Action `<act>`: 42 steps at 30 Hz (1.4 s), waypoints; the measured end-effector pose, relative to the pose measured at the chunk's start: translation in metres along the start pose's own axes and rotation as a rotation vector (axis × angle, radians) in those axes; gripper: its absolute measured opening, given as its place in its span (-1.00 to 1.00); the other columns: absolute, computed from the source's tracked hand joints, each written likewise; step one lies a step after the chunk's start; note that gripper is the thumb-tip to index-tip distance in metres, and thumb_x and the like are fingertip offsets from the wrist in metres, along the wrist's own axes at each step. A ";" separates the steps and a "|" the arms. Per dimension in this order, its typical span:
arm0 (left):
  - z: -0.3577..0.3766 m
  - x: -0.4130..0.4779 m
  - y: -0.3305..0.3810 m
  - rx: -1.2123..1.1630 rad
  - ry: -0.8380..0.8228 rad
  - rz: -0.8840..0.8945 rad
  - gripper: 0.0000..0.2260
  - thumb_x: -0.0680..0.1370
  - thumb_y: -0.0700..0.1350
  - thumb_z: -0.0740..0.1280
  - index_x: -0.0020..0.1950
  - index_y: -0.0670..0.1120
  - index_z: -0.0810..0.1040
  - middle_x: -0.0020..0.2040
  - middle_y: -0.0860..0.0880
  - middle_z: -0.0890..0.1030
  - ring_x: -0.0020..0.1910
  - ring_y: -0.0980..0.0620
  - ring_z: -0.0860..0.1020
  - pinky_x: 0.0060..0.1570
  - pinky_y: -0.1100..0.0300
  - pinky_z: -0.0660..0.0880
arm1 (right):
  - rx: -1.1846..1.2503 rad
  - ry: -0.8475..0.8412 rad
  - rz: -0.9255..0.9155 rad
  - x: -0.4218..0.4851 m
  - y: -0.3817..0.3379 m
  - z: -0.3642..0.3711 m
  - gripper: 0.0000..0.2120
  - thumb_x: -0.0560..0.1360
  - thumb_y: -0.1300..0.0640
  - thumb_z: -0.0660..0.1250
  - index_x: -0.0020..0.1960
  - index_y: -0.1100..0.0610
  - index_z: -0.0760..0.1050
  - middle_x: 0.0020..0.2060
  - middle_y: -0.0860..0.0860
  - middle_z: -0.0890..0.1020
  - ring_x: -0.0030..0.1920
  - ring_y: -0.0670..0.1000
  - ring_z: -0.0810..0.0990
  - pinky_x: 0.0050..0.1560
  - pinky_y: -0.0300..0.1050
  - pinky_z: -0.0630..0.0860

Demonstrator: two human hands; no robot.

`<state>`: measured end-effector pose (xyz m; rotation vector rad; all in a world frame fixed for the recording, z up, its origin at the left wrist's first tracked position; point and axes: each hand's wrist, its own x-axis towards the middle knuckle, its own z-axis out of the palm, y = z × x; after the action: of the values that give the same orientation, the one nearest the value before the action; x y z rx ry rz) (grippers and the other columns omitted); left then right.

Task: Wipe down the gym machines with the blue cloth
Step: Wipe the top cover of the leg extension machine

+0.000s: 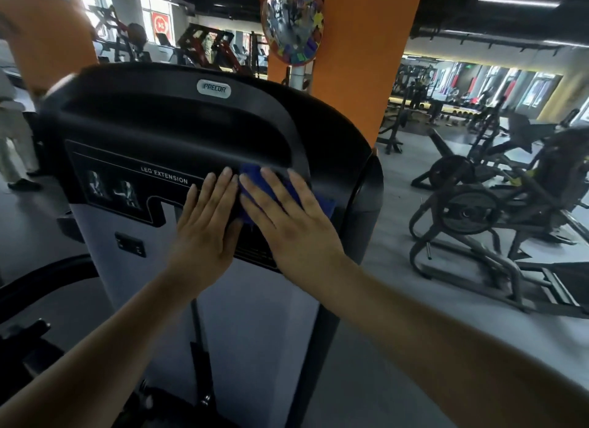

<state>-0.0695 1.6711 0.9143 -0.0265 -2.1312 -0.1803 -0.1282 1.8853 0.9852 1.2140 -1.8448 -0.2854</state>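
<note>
Cloth (255, 185), blue, lies pinned under the flat, unclenched right hand (296, 227) on the leg-extension machine (178, 121), left hand (207, 233) flat just beside.

I can read "PRECOR" on the oval badge (213, 88) at the top of the black machine shroud (178, 125). Below it, "LEG EXTENSION" in white on the placard (164, 174). Far back, a red sign (161, 26) by the windows carries a round mark, too blurred for me to read.
</note>
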 end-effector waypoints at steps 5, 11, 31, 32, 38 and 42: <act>-0.009 -0.013 -0.038 0.026 -0.048 0.101 -0.42 0.77 -0.06 0.19 0.78 -0.14 0.12 0.79 -0.10 0.10 0.77 -0.15 0.07 0.71 -0.31 0.09 | -0.068 -0.128 -0.166 0.003 -0.025 0.019 -0.32 0.74 0.02 0.13 0.78 0.13 -0.04 0.77 0.08 -0.12 0.75 0.21 -0.21 0.62 0.35 -0.47; -0.013 -0.015 -0.067 0.017 -0.054 0.061 -0.41 0.79 -0.03 0.18 0.78 -0.14 0.09 0.80 -0.08 0.08 0.78 -0.13 0.04 0.71 -0.29 0.07 | 0.032 -0.046 -0.007 0.015 -0.049 0.035 -0.28 0.69 0.22 0.11 0.78 0.14 -0.10 0.77 0.02 -0.13 0.76 0.16 -0.15 0.70 0.32 -0.29; 0.002 -0.030 -0.134 -0.036 -0.003 0.161 -0.44 0.80 -0.10 0.24 0.78 -0.05 0.13 0.78 -0.03 0.13 0.77 -0.09 0.11 0.68 -0.37 0.11 | 0.127 -0.093 -0.070 0.015 -0.121 0.095 -0.45 0.78 0.25 -0.12 0.75 0.11 0.13 0.74 -0.01 0.15 0.74 0.10 0.07 0.74 0.21 -0.08; 0.002 -0.030 -0.135 -0.041 -0.011 0.171 -0.43 0.81 -0.09 0.23 0.79 -0.04 0.10 0.79 -0.02 0.11 0.77 -0.09 0.10 0.69 -0.36 0.10 | 0.136 -0.120 -0.081 0.010 -0.130 0.103 -0.45 0.77 0.26 -0.11 0.75 0.13 0.15 0.74 0.00 0.18 0.74 0.10 0.10 0.74 0.18 -0.12; 0.000 -0.029 -0.147 -0.041 -0.037 0.223 -0.44 0.82 -0.09 0.21 0.79 0.00 0.07 0.79 0.01 0.07 0.77 -0.03 0.06 0.71 -0.28 0.05 | 0.114 -0.125 -0.086 0.002 -0.151 0.110 -0.40 0.74 0.32 -0.01 0.76 0.08 0.12 0.74 -0.05 0.16 0.73 0.07 0.13 0.74 0.22 -0.12; 0.008 -0.031 -0.141 -0.046 -0.027 0.202 -0.42 0.82 -0.11 0.20 0.80 -0.01 0.02 0.79 0.00 0.03 0.77 -0.03 -0.02 0.71 -0.32 0.02 | -0.005 -0.092 -0.022 -0.004 -0.136 0.106 -0.32 0.69 0.28 0.10 0.78 0.06 0.04 0.76 -0.07 0.08 0.74 0.06 0.06 0.73 0.24 -0.18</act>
<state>-0.0723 1.5349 0.8677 -0.2716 -2.1351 -0.1094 -0.1240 1.7939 0.8392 1.2362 -1.9096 -0.3632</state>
